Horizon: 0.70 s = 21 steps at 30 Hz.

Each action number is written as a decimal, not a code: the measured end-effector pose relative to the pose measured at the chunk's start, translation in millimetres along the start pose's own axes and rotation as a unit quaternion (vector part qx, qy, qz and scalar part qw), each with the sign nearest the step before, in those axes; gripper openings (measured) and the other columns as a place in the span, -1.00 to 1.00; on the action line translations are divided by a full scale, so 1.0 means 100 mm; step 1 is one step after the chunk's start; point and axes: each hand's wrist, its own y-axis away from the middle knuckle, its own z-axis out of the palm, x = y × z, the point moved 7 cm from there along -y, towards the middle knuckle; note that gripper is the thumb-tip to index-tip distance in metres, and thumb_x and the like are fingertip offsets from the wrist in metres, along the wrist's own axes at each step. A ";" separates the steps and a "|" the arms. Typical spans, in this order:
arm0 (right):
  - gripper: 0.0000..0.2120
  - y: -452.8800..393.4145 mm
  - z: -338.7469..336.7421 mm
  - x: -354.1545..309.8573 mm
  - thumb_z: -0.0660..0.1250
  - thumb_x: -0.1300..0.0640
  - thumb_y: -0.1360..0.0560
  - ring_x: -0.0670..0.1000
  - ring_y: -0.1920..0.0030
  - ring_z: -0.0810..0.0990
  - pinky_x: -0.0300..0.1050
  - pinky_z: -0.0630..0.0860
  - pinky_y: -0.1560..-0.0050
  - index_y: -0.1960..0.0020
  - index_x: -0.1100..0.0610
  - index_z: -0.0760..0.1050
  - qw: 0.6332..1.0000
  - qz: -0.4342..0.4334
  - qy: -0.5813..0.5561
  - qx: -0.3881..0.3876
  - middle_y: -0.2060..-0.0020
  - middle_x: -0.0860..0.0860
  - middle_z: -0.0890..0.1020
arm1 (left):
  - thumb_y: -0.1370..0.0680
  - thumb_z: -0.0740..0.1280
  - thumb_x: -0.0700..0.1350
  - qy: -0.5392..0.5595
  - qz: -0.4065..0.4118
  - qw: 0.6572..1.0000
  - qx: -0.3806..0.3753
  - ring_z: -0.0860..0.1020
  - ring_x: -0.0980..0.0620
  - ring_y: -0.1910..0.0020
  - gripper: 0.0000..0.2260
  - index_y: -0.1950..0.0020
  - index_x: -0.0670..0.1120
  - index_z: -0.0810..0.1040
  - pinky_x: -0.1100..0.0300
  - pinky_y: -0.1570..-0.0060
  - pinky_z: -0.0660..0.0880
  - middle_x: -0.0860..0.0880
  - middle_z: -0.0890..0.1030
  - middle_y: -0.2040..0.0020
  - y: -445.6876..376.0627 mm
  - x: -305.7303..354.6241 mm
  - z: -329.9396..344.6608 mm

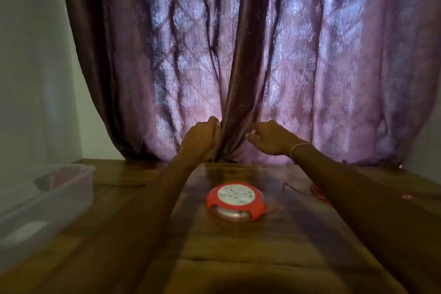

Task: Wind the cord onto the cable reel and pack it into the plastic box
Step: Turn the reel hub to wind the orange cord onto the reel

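A round red cable reel [236, 201] with a white socket face lies flat on the wooden table [238, 253], between my forearms. A thin red cord [317, 192] trails over the table to the reel's right, partly hidden by my right arm. The clear plastic box [47, 198] stands at the table's left edge. Both hands are raised at the curtain behind the table. My left hand [202, 138] grips a dark fold of the curtain [241, 107]. My right hand [269, 137] hovers beside that fold with fingers curled and apart, holding nothing that I can see.
A purple patterned curtain hangs along the whole back edge of the table, lit from behind. A pale wall [31, 55] rises at the left. The plastic box holds some dim reddish item. The image is blurred by motion.
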 end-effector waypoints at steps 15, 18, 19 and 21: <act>-0.67 0.53 1.27 0.40 0.36 0.07 -0.55 0.08 0.29 0.67 -0.06 0.66 0.28 -0.14 0.34 0.57 0.893 0.231 -0.236 -0.306 0.03 0.23 0.66 | -0.73 0.15 0.04 0.088 -0.340 0.828 -0.437 0.58 -0.14 0.46 -0.55 0.18 -0.27 0.45 0.05 0.45 0.60 -0.26 0.55 0.32 1.00 -0.51 1.01; -0.65 0.61 1.36 0.45 0.36 0.14 -0.56 0.06 0.30 0.63 -0.07 0.66 0.35 -0.20 0.40 0.50 0.846 0.279 -0.329 -0.312 0.03 0.23 0.59 | -0.73 0.12 -0.05 0.102 -0.334 0.832 -0.432 0.55 -0.11 0.48 -0.63 0.18 -0.22 0.44 0.06 0.45 0.59 -0.23 0.54 0.34 0.99 -0.43 1.03; -0.65 0.63 1.38 0.48 0.36 0.15 -0.56 0.07 0.26 0.63 -0.03 0.68 0.28 -0.21 0.40 0.49 0.831 0.290 -0.355 -0.316 0.02 0.22 0.58 | -0.73 0.14 -0.05 0.107 -0.333 0.833 -0.429 0.56 -0.11 0.47 -0.64 0.18 -0.22 0.45 0.06 0.45 0.59 -0.23 0.55 0.33 0.98 -0.42 1.04; -0.66 0.66 1.41 0.54 0.35 0.16 -0.56 0.09 0.19 0.61 0.03 0.68 0.17 -0.21 0.40 0.49 0.801 0.308 -0.401 -0.321 0.03 0.21 0.57 | -0.72 0.18 -0.03 0.120 -0.336 0.835 -0.419 0.59 -0.11 0.49 -0.63 0.17 -0.25 0.45 0.08 0.51 0.60 -0.26 0.56 0.32 0.94 -0.45 1.03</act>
